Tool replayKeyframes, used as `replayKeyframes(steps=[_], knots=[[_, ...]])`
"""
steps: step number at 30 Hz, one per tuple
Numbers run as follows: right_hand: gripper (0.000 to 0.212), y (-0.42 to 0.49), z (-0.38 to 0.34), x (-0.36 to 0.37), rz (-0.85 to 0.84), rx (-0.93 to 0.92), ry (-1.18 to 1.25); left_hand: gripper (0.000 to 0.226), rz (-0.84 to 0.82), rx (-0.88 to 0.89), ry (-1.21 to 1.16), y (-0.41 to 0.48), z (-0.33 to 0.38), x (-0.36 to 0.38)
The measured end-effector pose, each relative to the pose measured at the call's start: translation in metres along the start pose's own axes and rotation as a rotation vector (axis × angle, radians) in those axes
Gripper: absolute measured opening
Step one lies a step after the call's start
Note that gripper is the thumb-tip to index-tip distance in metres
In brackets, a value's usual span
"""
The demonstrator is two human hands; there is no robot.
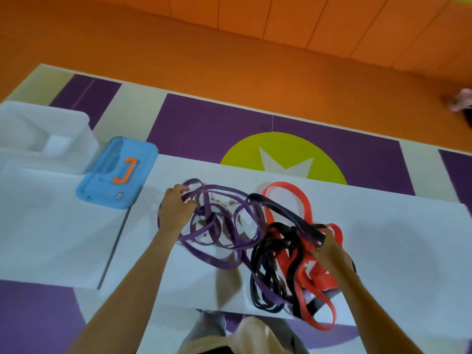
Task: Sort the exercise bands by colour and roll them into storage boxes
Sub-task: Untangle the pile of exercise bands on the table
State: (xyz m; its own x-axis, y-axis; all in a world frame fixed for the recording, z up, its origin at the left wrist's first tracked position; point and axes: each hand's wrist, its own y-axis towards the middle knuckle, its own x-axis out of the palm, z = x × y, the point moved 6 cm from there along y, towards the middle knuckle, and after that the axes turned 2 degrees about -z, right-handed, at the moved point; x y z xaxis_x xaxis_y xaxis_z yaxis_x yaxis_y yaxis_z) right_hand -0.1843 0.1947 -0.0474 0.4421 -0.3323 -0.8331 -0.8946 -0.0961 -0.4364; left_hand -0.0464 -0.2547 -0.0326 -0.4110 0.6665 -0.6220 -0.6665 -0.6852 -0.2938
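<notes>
A tangle of exercise bands lies on the white table [383,238]. Purple bands [224,221] spread across the left of the heap, black bands [268,256] fill the middle, and red bands [301,205] lie to the right, one loop hanging over the near edge. My left hand [176,208] grips purple loops at the heap's left side. My right hand [329,246] holds a dark band end where black and red bands cross. A clear storage box [38,134] stands at the far left, with a blue lid [117,172] with an orange handle beside it.
The table is two white tops with a dark gap [115,249] between them left of the heap. Beyond lies a purple, white and green floor mat [281,154] and orange floor. A person's foot [459,100] shows at the far right edge.
</notes>
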Motion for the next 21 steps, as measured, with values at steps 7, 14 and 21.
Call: replayKeyframes(steps=[7, 14, 21], knots=[[0.106, 0.011, -0.045, 0.018, 0.095, -0.264, -0.489, 0.019, -0.233, 0.086, 0.156, -0.009, 0.000, 0.053], [0.027, 0.037, -0.091, 0.025, 0.105, -0.361, -0.271, 0.073, -0.366, -0.183, 0.243, -0.014, -0.017, 0.097], [0.019, 0.047, -0.036, -0.014, 0.325, 0.129, 0.566, 0.139, -0.283, -0.419, 0.376, -0.027, -0.010, 0.138]])
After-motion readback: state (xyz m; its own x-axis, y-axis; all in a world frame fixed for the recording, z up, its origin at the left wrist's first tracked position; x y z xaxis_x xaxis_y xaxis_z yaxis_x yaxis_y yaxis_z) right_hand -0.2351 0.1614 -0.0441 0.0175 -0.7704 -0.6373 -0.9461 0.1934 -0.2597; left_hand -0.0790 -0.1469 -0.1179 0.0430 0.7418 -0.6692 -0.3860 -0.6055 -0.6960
